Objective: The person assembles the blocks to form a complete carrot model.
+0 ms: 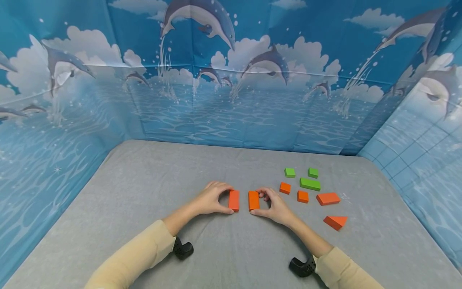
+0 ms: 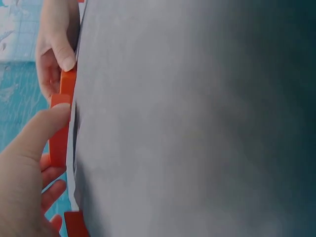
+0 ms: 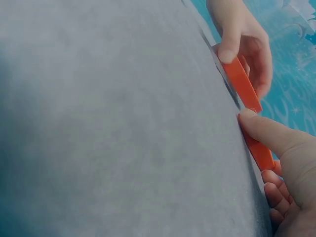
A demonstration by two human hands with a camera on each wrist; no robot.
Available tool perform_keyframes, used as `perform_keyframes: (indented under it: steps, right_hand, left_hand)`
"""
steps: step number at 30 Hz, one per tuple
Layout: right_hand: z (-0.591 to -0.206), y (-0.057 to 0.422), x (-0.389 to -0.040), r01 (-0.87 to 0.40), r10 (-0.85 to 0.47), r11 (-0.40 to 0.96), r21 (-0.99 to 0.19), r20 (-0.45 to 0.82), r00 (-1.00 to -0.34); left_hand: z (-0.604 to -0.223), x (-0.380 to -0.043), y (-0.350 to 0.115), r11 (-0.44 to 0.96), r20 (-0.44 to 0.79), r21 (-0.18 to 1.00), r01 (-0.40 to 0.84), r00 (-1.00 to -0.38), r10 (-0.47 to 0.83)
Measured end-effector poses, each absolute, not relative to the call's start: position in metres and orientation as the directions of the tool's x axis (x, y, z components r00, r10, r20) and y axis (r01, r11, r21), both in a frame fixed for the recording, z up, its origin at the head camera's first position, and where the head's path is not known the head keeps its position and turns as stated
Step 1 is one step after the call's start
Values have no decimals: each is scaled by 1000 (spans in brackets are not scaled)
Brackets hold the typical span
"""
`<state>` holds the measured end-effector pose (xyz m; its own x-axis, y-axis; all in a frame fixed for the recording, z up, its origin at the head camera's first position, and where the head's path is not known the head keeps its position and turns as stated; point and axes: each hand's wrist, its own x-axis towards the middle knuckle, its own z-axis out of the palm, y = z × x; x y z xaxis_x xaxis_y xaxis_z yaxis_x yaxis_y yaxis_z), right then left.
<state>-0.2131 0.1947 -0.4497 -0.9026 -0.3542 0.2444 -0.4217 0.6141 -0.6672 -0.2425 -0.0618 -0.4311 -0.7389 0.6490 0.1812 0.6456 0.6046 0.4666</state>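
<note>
Near the middle of the table, my left hand (image 1: 212, 199) grips a red-orange rectangular block (image 1: 234, 201) between thumb and fingers, at its near and far ends. Across a small gap, my right hand (image 1: 277, 208) pinches an orange rectangular block (image 1: 254, 200) the same way. Both blocks lie lengthwise away from me, roughly parallel. In the left wrist view the left thumb presses the end of the red-orange block (image 2: 59, 145). From the right wrist, the right thumb sits on the end of the orange block (image 3: 259, 152), with the fingers curled at its other end.
Right of my hands lie two small orange blocks (image 1: 285, 188), a longer red-orange block (image 1: 328, 198) and a red-orange triangular block (image 1: 336, 222). Behind them are two small green blocks (image 1: 290, 172) and a longer green block (image 1: 310, 184). A dolphin-print curtain (image 1: 231, 116) encloses the grey table (image 1: 162, 172).
</note>
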Motion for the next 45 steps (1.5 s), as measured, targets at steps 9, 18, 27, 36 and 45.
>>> perform_keyframes:
  steps: [9,18,27,36,45]
  right_hand:
    - [-450,194,-214,-414,-357,616,-670,231,-905]
    - [-450,195,-214,-427,-360,618,-661,245,-900]
    - [-449,193,-213,-414,-346,636,-651,239,-907]
    - [-449,194,-213,-442,-353,627,-642,272,-895]
    - [-448,195,-212,-439,-360,625,-645,261,-896]
  left_hand:
    - [-433,-246,-47,612,198,453,649,-742,640]
    - [-435,-245,-39,614,178,439,657,-733,657]
    - [-433,-244,-35,654,128,435,619,-762,635]
    - [-431,-244,-34,655,119,428,622,-758,642]
    - [-423,-247,-56,602,163,507,617,-754,636]
